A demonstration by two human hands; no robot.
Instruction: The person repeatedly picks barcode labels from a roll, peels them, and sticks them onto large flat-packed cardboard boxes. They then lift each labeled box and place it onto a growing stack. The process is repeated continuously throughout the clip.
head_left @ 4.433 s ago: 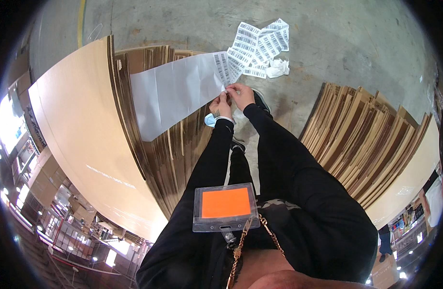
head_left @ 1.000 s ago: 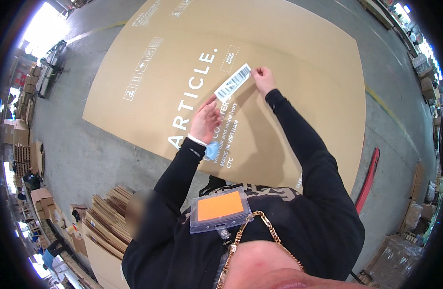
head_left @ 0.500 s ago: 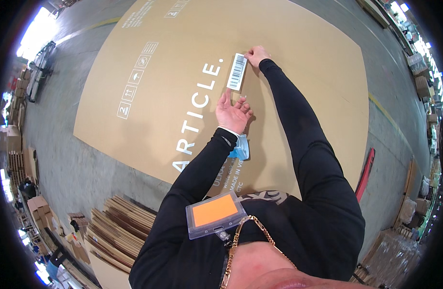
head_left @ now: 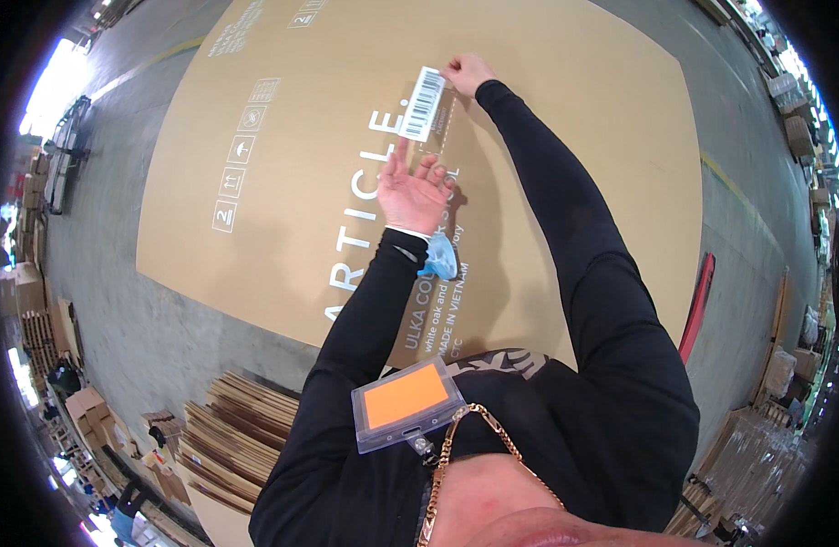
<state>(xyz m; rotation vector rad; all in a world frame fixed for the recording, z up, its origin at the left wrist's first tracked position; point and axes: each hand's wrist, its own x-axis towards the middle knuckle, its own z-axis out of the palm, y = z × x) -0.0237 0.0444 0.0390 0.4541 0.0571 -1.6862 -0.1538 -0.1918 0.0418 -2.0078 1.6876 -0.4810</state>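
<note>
A white barcode label [head_left: 423,105] is over the top of a large flat brown cardboard box [head_left: 565,164]. My right hand [head_left: 468,73] pinches its upper right corner. Palm up with fingers apart, my left hand [head_left: 415,196] touches the label's lower end with a fingertip. Whether the label lies against the cardboard or just above it, I cannot tell. To its right, a dashed outline is printed on the box. A blue face mask [head_left: 442,258] hangs at my left wrist.
Grey concrete floor [head_left: 96,292] surrounds the box. A stack of flat cardboard sheets [head_left: 232,433] stands at the lower left, and a long red object [head_left: 698,310] lies by the right side. A wheeled cart [head_left: 66,155] is at the far left.
Both hands have moved left and away from me with the label. The dashed outline that was hidden under it and my left hand now shows.
</note>
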